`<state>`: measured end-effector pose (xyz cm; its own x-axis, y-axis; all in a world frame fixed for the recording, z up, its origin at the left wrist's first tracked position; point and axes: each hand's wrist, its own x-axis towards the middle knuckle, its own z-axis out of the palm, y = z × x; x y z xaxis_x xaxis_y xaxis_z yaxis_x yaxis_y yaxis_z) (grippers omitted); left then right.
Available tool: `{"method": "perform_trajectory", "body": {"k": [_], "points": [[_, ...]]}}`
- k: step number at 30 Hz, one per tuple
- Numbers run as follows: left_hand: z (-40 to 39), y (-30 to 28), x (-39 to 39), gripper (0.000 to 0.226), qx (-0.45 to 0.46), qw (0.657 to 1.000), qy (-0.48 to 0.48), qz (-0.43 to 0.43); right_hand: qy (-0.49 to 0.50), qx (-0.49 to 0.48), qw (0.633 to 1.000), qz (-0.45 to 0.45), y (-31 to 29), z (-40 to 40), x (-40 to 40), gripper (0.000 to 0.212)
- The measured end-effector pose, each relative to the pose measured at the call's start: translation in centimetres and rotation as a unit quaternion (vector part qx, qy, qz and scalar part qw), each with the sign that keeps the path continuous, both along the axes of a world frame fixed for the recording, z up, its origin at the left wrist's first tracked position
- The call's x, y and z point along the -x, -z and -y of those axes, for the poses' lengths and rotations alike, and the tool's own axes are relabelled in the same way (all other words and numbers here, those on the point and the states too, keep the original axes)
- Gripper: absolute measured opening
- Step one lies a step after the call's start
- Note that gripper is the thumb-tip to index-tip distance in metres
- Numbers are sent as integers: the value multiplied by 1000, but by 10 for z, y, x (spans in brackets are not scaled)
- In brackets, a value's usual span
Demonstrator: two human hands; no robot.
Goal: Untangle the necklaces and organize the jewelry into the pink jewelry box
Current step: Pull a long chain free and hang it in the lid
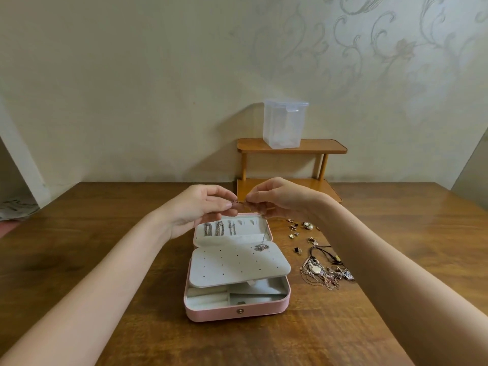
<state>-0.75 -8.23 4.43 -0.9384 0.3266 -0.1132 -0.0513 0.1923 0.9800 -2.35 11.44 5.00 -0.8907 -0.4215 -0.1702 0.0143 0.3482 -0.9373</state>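
Observation:
The pink jewelry box [237,311] lies open on the wooden table, its white perforated earring panel [237,262] folded over the lower tray. Three silver chains [219,229] hang on hooks in the lid. Above the lid, my left hand [200,207] and my right hand [274,198] both pinch the ends of a thin silver necklace. Its pendant [261,247] dangles down onto the panel's upper right corner. A tangled heap of necklaces [322,272] lies right of the box.
Several small earrings and charms [301,231] are scattered on the table right of the lid. A small wooden two-tier shelf [291,146] stands at the back against the wall, with a clear plastic container [285,124] on top.

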Motion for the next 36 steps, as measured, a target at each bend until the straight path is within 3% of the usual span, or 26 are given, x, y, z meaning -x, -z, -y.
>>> {"method": "perform_trajectory", "body": {"k": [5,11,16,21,26,30,36], "points": [[0,2,4,22,-37,997,-68,-2,-14,-17,1000,2,2,3,-1,23],[-2,-1,6,26,137,986,-36,-82,-50,-63,997,22,1,2,0,29],[4,-3,11,20,119,988,-54,-82,-59,-130,990,-12,-8,-4,-1,41],[4,-5,11,18,139,987,-26,-83,70,-167,978,-107,-6,-3,4,21],[7,6,16,21,254,960,20,-112,-23,-264,959,-99,-10,-9,3,21],[5,20,17,20,292,950,56,-99,22,-256,958,-124,-16,-13,8,19],[3,35,29,19,391,913,33,-115,20,-339,921,-192,-28,-9,20,18]]}}
